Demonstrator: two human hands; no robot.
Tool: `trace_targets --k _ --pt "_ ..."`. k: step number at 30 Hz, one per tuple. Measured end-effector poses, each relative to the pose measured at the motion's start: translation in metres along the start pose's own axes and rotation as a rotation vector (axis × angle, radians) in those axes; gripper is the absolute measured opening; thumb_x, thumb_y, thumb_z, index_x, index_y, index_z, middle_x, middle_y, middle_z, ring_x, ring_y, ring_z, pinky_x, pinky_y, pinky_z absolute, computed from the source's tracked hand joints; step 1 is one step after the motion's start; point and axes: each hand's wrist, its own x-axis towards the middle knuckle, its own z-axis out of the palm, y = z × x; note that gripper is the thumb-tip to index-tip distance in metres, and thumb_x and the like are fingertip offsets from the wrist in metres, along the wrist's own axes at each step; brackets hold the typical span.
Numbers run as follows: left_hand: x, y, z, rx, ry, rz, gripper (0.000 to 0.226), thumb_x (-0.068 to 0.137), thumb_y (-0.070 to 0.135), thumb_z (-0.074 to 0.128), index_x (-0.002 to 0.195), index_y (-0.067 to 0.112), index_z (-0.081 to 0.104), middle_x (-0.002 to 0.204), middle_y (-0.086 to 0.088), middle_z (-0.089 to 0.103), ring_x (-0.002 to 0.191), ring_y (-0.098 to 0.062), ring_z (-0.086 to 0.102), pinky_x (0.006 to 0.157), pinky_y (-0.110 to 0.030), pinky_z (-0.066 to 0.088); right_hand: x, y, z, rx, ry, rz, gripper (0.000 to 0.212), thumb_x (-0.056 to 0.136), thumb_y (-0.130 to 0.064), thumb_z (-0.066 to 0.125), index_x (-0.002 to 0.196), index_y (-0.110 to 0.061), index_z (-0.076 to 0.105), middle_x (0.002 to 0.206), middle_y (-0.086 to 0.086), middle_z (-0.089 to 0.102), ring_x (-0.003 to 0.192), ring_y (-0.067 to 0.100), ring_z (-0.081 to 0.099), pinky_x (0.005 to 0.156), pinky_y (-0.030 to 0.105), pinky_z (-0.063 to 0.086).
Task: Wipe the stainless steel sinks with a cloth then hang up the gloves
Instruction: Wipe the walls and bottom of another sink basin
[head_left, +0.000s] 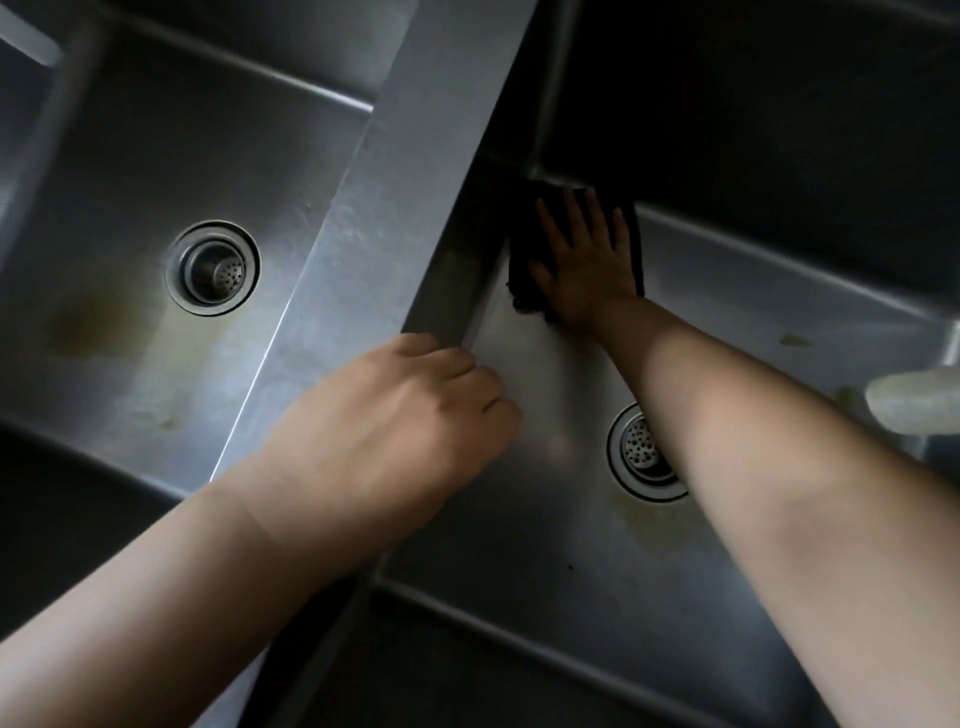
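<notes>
1. The right hand (587, 260) lies flat, fingers spread, pressing a dark cloth (524, 270) against the far corner of the right sink (545, 545).
2. The left hand (395, 415) holds nothing; its fingers curl over the divider (395, 171) between the basins.
3. The right drain (641, 452) sits under the right forearm; the left sink (171, 156) lies beyond the left hand.
4. Step in hand: wiping. The next move probably calls for sweeping the cloth toward the drain. No gloves are visible.
</notes>
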Motion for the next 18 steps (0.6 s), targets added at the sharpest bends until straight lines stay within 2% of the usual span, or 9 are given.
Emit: trace_targets --k 8,13,18 --pt "-0.002 -0.001 0.002 0.019 0.008 0.021 0.016 0.079 0.01 0.051 0.082 0.015 0.066 0.077 -0.005 0.063 0.07 -0.029 0.059 0.061 -0.037 0.044 -0.021 -0.023 0.002 0.044 -0.062 0.07 0.064 0.098 -0.048 0.026 0.15 -0.029 -0.007 0.158 0.01 -0.016 0.143 0.03 -0.019 0.112 0.05 -0.012" --pt "-0.004 0.0 0.005 0.073 0.019 0.041 0.021 0.079 0.017 0.046 0.086 0.017 0.066 0.081 -0.004 0.064 0.073 -0.029 0.06 0.063 -0.037 0.043 -0.07 -0.049 0.025 0.065 -0.07 0.033 0.069 0.096 -0.051 0.029 0.15 -0.028 -0.008 0.157 0.013 -0.017 0.143 0.032 -0.019 0.112 0.05 -0.014" --pt "-0.005 0.001 0.004 0.062 0.021 0.034 0.027 0.074 0.016 0.045 0.087 0.019 0.068 0.081 -0.001 0.066 0.073 -0.027 0.061 0.065 -0.035 0.043 -0.135 -0.085 0.05 0.065 -0.115 -0.045 0.082 0.092 -0.056 0.035 0.139 -0.032 -0.029 0.157 0.011 -0.017 0.141 0.031 -0.025 0.106 0.049 -0.025"
